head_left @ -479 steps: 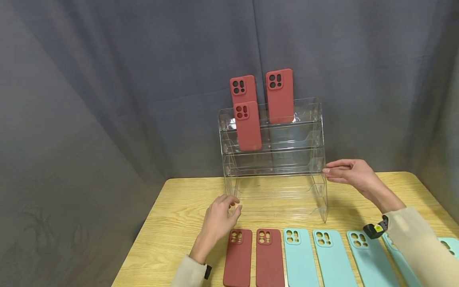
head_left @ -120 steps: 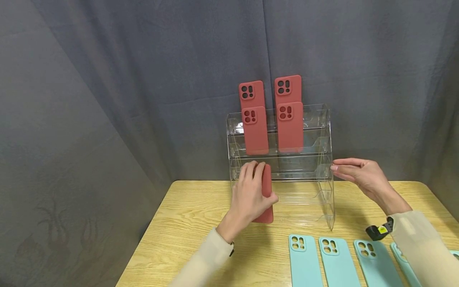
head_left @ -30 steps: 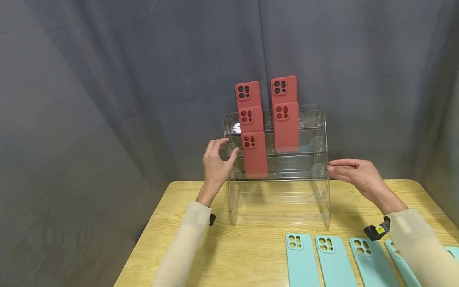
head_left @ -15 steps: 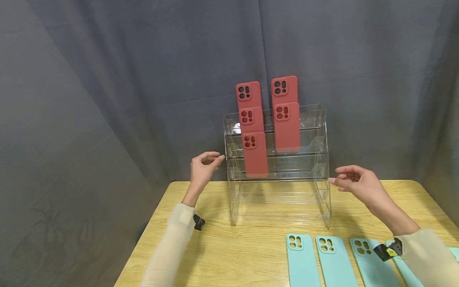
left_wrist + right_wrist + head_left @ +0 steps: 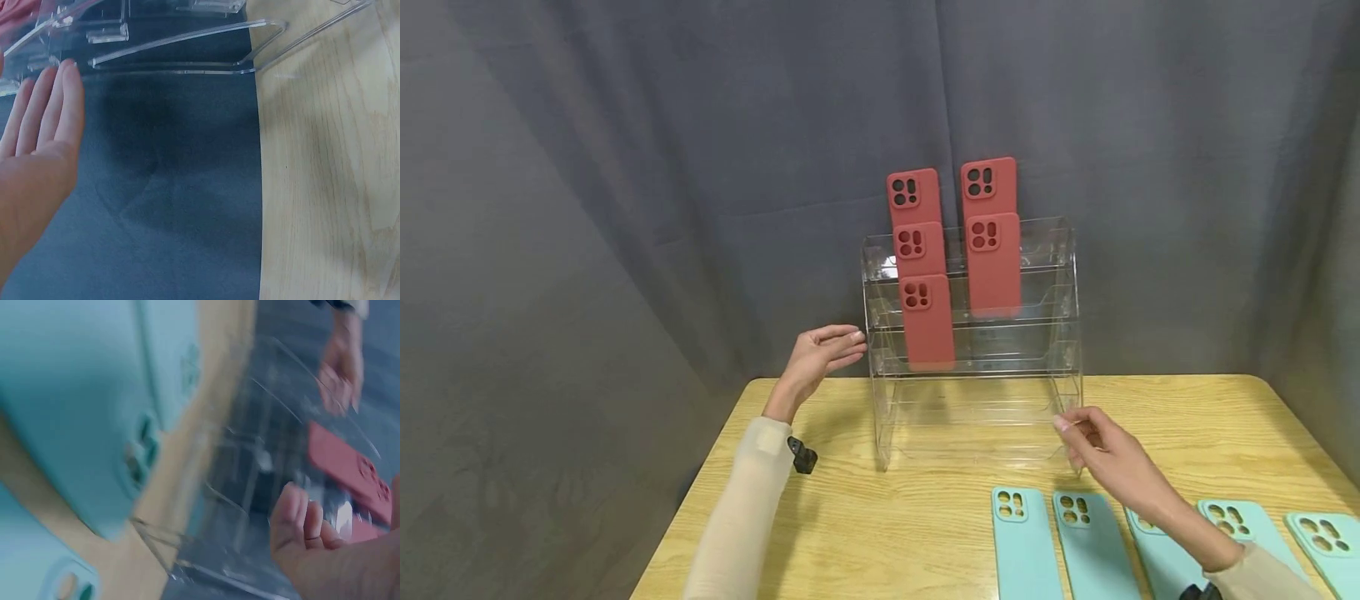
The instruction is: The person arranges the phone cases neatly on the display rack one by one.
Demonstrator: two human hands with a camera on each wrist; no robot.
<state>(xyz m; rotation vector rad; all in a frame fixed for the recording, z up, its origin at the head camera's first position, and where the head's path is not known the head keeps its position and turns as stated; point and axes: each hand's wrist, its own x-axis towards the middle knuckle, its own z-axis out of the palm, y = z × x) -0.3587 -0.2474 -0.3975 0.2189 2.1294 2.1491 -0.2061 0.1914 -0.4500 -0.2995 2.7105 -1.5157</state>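
Observation:
A clear tiered acrylic display rack (image 5: 1000, 367) stands on the table in the head view. Several red phone cases lean upright on it: a column of three on the left, the lowest (image 5: 928, 333) in front, and two on the right, the front one (image 5: 995, 279) a tier below the other. My left hand (image 5: 820, 357), fingers straight, has its fingertips right at the rack's left side panel. Nothing is in my right hand (image 5: 1108, 458), loosely curled by the rack's lower right front corner, above the turquoise phone cases (image 5: 1028, 550).
Several turquoise cases lie in a row along the front right of the wooden table (image 5: 895, 533), partly covered by my right forearm. A grey curtain (image 5: 775, 167) hangs behind the table. The rack's lower tiers hold no cases.
Red cases from the table now stand on the rack. In the last second my left hand lowered and straightened against the left panel, while my right hand left the right side, moving down and forward.

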